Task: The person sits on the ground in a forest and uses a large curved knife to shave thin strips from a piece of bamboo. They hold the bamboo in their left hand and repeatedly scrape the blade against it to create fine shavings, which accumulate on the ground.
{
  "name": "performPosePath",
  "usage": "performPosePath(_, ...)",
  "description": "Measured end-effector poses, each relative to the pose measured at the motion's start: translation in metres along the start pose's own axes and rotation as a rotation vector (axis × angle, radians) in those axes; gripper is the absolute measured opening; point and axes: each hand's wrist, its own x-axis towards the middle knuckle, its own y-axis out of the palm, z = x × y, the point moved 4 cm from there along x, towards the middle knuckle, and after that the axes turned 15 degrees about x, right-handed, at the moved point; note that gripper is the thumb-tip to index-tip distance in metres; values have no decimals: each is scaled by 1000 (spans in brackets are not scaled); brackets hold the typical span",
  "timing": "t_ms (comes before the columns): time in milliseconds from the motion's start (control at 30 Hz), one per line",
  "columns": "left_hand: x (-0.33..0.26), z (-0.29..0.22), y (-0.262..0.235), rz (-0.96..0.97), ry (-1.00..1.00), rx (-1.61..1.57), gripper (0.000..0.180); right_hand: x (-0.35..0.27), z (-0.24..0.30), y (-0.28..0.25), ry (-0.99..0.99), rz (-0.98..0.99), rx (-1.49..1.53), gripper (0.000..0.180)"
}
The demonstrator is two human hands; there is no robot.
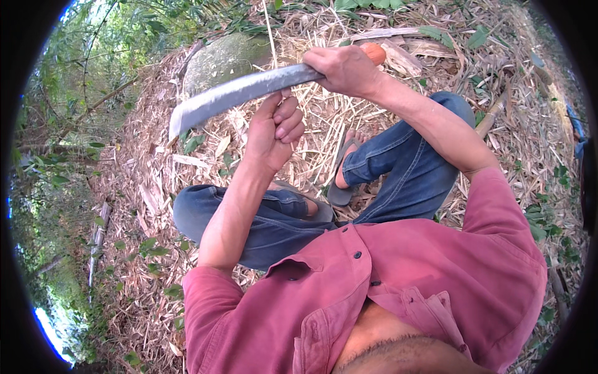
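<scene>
My right hand point(349, 70) grips a machete at the front of its orange handle point(374, 53), whose end sticks out past the fist. The long, slightly curved grey blade point(243, 92) points left across the view. Just under its edge, my left hand point(280, 121) is closed, with curled fingers and the thumb near the blade. A thin pale bamboo-like strip point(270, 31) runs up from behind the blade, in line with the left hand's pinch. Fingers and blade hide the part that is held.
A large rounded stone point(227, 59) lies beyond the blade. Dry shavings and split pieces point(398, 59) cover the ground. My bent legs in blue jeans point(398, 168) and sandalled feet point(341, 187) are below the hands. Green undergrowth point(68, 124) stands at the left.
</scene>
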Motion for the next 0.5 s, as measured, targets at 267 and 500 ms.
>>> performPosePath(267, -4, -8, 11, 75, 27, -166, 17, 7, -17, -2, 27, -59, -24, 11)
performPosePath(500, -18, 11, 18, 46, -19, -61, 15, -7, -96, -40, 446, -112, -160, 24)
